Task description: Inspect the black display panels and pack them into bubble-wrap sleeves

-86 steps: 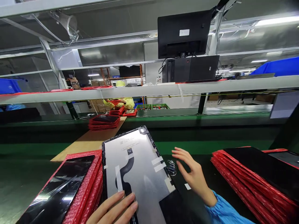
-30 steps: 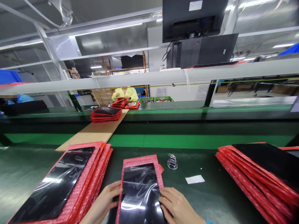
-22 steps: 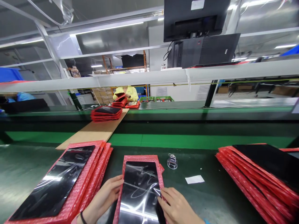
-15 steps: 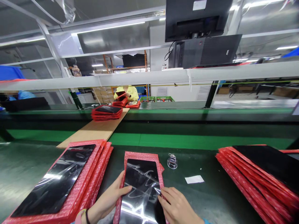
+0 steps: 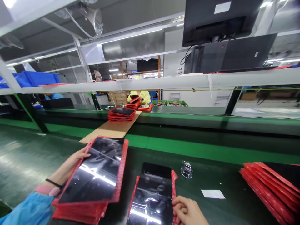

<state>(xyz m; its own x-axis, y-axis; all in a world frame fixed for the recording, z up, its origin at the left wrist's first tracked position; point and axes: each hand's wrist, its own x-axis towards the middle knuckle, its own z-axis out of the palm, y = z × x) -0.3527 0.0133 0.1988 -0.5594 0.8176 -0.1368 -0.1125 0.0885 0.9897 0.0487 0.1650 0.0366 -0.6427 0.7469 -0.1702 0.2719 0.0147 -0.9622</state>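
Observation:
My left hand (image 5: 76, 162) grips the left edge of a red bubble-wrap bag (image 5: 122, 175), thumb on top. A glossy black screen panel (image 5: 96, 172) lies on that bag, tilted above the left stack of red bags (image 5: 79, 214). My right hand (image 5: 188, 210) has its fingers curled at the right edge of another red bubble-wrap bag (image 5: 173, 187), pinching it. On this bag rests a second black screen panel (image 5: 152, 193), flat on the bench in front of me; light reflects off its film.
A small clear-and-metal piece (image 5: 187, 170) and a white paper slip (image 5: 213, 194) lie on the green bench (image 5: 211, 175). At right is a stack of red bags (image 5: 269, 187). A board (image 5: 112, 128) bridges toward more bags (image 5: 122, 114) and a co-worker in yellow (image 5: 145, 97).
My left hand has moved left and up, carrying a bagged panel over the left stack. Another panel now shows in the middle, with my right hand still beside it. The view has turned left.

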